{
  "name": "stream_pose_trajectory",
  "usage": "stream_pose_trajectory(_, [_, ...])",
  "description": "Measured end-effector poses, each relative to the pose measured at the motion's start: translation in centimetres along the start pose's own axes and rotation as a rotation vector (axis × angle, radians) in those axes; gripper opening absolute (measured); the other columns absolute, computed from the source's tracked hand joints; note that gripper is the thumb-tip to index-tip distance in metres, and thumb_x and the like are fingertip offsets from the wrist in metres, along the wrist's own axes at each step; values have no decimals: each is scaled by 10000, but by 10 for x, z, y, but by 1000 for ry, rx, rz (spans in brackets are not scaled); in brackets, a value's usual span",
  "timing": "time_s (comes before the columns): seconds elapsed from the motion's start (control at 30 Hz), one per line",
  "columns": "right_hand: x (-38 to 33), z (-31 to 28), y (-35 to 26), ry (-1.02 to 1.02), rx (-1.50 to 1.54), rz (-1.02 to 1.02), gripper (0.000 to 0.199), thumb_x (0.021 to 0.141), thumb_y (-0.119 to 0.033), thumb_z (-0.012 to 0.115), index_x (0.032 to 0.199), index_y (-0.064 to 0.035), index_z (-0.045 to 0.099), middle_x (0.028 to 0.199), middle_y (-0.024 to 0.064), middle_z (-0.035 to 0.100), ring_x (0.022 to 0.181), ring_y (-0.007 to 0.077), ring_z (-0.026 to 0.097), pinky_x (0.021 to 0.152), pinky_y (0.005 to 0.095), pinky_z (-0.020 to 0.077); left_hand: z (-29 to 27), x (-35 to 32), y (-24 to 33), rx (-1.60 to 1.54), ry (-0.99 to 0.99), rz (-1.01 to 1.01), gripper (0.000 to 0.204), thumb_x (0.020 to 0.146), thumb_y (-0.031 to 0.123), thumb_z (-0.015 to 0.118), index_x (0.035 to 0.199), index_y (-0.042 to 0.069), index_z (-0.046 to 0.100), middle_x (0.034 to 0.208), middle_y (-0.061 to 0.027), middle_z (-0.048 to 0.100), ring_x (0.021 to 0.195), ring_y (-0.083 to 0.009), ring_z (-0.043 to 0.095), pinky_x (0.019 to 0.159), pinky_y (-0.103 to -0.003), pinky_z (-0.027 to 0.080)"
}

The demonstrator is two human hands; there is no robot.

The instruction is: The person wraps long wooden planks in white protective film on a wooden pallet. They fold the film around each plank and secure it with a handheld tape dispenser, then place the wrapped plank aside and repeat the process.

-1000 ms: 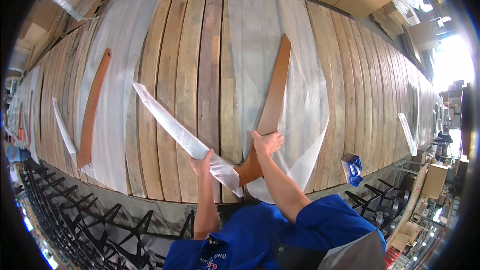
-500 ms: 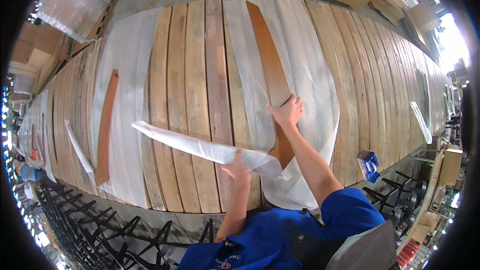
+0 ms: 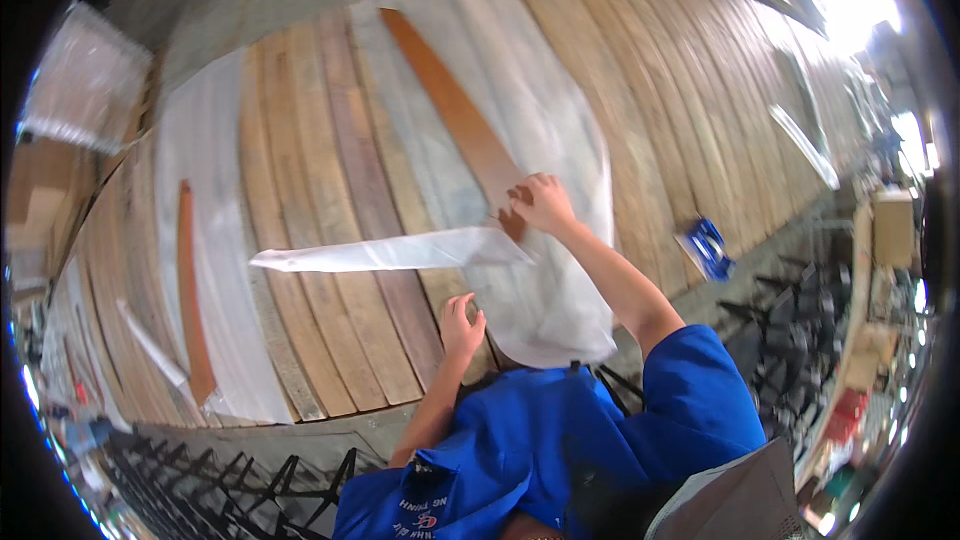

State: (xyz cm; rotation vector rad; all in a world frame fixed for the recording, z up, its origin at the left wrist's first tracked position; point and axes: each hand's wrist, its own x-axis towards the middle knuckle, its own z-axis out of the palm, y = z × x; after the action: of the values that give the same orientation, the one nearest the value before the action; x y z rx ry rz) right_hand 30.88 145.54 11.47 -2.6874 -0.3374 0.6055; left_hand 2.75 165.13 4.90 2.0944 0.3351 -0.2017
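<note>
A long, tapering brown wooden board point(image 3: 445, 90) lies on a sheet of white foam wrap point(image 3: 555, 120) on the slatted table. My right hand point(image 3: 543, 202) grips the board near its close end, fingers bent over the edge. Across that end lies a long, narrow piece in white wrap point(image 3: 385, 252), stretching off to the left; what is inside it cannot be made out. My left hand point(image 3: 462, 328) hovers below this wrapped piece, apart from it, with loosely curled fingers and nothing in them.
To the left, another brown board point(image 3: 190, 290) rests on foam wrap, beside a thin white strip point(image 3: 152, 342). A blue tape dispenser point(image 3: 708, 248) sits near the table's right front edge. Black metal frames point(image 3: 240, 485) stand below the front edge. Wrapped goods point(image 3: 85, 80) are at far left.
My left hand has let go of the white-wrapped piece and drawn back toward me. The wrapped piece now lies at a different angle. My right hand has curled onto the board. The view has turned.
</note>
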Motion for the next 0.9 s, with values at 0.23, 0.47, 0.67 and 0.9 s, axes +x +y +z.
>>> stream_pose_trajectory(0.23, [-198, 10, 93, -407, -404, -221, 852, 747, -478, 792, 1476, -185, 463, 1575, 100, 374, 1487, 329, 269, 1210, 501, 237, 50, -42, 64, 545, -489, 637, 939, 618, 254, 897, 1446, 198, 458, 1417, -122, 450, 1354, -352, 385, 1119, -503, 326])
stream_pose_trajectory(0.47, [-138, 91, 163, -246, -592, -471, 619, 842, -302, 714, 1420, -232, 506, 1493, 57, 453, 1451, 276, 331, 1205, 474, 241, 81, -56, 60, 688, -660, 760, 676, 646, 179, 852, 1275, 188, 603, 1331, -92, 481, 1288, -315, 424, 1065, -471, 366])
stream_pose_trajectory(0.67, [-95, 40, 158, -398, -886, -747, 307, 870, -217, 621, 1175, -222, 657, 1196, -16, 633, 1207, 189, 531, 1050, 403, 378, 88, -88, 48, 743, -377, 549, 288, 768, 127, 704, 1049, 183, 675, 1217, -83, 530, 1190, -293, 494, 1010, -484, 402])
stream_pose_trajectory(0.9, [-99, -52, 173, -609, -329, -547, 270, 890, -316, 669, 1107, -155, 661, 945, 109, 699, 996, 345, 657, 914, 465, 491, 105, -83, 74, 345, -23, 18, 88, 862, 120, 631, 944, 118, 664, 1033, -109, 673, 1010, -310, 624, 907, -432, 471])
